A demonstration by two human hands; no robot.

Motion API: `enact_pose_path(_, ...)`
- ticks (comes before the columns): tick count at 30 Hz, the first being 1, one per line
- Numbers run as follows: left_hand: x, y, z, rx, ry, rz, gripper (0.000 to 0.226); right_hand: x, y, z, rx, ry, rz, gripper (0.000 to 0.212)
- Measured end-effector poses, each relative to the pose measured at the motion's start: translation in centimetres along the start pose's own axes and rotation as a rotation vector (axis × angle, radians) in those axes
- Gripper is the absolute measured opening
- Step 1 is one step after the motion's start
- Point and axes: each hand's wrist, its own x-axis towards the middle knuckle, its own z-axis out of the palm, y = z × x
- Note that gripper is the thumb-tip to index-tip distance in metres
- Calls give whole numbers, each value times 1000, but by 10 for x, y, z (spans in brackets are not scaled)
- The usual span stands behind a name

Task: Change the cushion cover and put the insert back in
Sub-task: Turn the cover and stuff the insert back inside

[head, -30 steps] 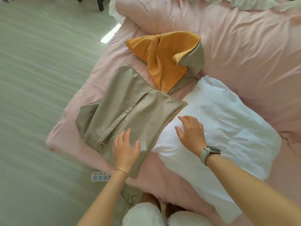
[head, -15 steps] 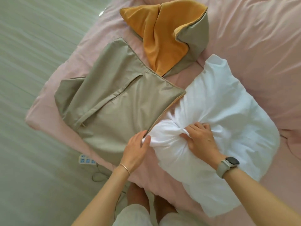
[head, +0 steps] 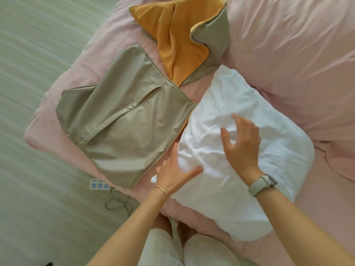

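White insert [head: 240, 169] lying on the pink bed [head: 288, 54], just right of the flat beige cover [head: 124, 131], touching its near edge. Old orange cover [head: 178, 41] crumpled further back, out of the way. Left hand [head: 172, 177] fingers spread, resting on the insert's near-left corner, not gripping. Right hand [head: 242, 143] relaxed and spread above the middle, gripping nothing; touching or hovering, can't tell. Insert probably light, squishy, very wrinkly, so will flop and bulge if grabbed mid-body. Best bet: pinch a corner or fold it in half lengthwise, then feed it into the zip slit [head: 134, 106] across the beige cover. Cover thin and limp, likely to slide on the sheet, so pin it by the opening edge. Power strip [head: 99, 186] on the floor, nothing to worry about.
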Motion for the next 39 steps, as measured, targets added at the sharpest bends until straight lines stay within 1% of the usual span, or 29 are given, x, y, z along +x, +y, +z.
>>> enact_pose_path(1,0,6,10,-15,35,14,108,6,7,-4,-61,-69,153,61)
enact_pose_path(2,1,11,20,-78,84,72,93,8,15,-5,-109,-168,297,68)
enact_pose_path(3,0,18,25,-146,127,157,72,8,23,-4,-138,-261,406,69)
enact_pose_path(4,-2,25,27,-182,158,237,54,6,31,0,-118,-311,473,63)
enact_pose_path(5,-3,32,23,-200,190,303,44,4,36,3,-62,-311,501,54)
enact_pose_path(6,-4,38,17,-220,207,353,41,4,38,5,27,-270,514,44)
enact_pose_path(7,-6,45,9,-239,216,403,40,4,36,2,113,-201,519,40)
enact_pose_path(9,-11,57,-12,-271,216,518,38,7,24,-16,216,-2,491,39)
enact_pose_path(11,-20,65,-36,-327,225,624,35,11,2,-42,296,183,408,41)
enact_pose_path(13,-32,67,-66,-399,302,646,29,13,-33,-64,348,231,296,39)
enact_pose_path(16,-43,52,-127,-456,491,575,26,24,-98,-64,388,201,159,38)
enact_pose_path(18,-44,35,-174,-453,560,497,28,35,-148,-50,409,170,86,36)
enact_pose_path(21,-41,6,-247,-410,673,397,27,51,-226,-22,432,97,22,24)
enact_pose_path(22,-38,-6,-269,-386,724,354,27,56,-249,-11,439,65,9,23)
enact_pose_path(23,-34,-19,-290,-350,790,285,32,62,-270,2,450,21,-6,23)
enact_pose_path(24,-29,-32,-309,-295,864,199,43,68,-288,17,467,-44,-28,23)
enact_pose_path(25,-22,-45,-326,-203,932,112,57,73,-303,33,466,-122,-66,23)
enact_pose_path(26,-14,-58,-340,-77,962,25,70,76,-314,51,432,-202,-113,24)
enact_pose_path(27,-5,-68,-348,46,938,-59,77,77,-320,67,370,-282,-147,29)
enact_pose_path(28,3,-76,-349,161,868,-119,80,76,-320,83,306,-358,-155,34)
enact_pose_path(29,12,-82,-346,253,781,-135,81,73,-317,97,261,-416,-138,39)
enact_pose_path(30,21,-85,-337,324,700,-95,79,67,-309,108,237,-447,-103,40)
enact_pose_path(31,30,-87,-326,387,622,-12,76,60,-298,117,228,-450,-64,40)
enact_pose_path(32,37,-85,-315,457,554,100,73,52,-285,123,228,-427,-19,39)
enact_pose_path(33,47,-83,-302,528,492,211,70,42,-270,128,235,-366,35,40)
enact_pose_path(35,62,-77,-279,677,377,345,66,24,-238,133,258,-192,194,43)
enact_pose_path(37,77,-70,-260,822,339,475,67,9,-203,134,239,-53,429,33)
enact_pose_path(38,83,-65,-252,872,330,560,69,1,-187,134,218,-37,571,34)
enact_pose_path(39,89,-60,-242,907,340,657,70,-7,-172,134,208,-56,715,38)
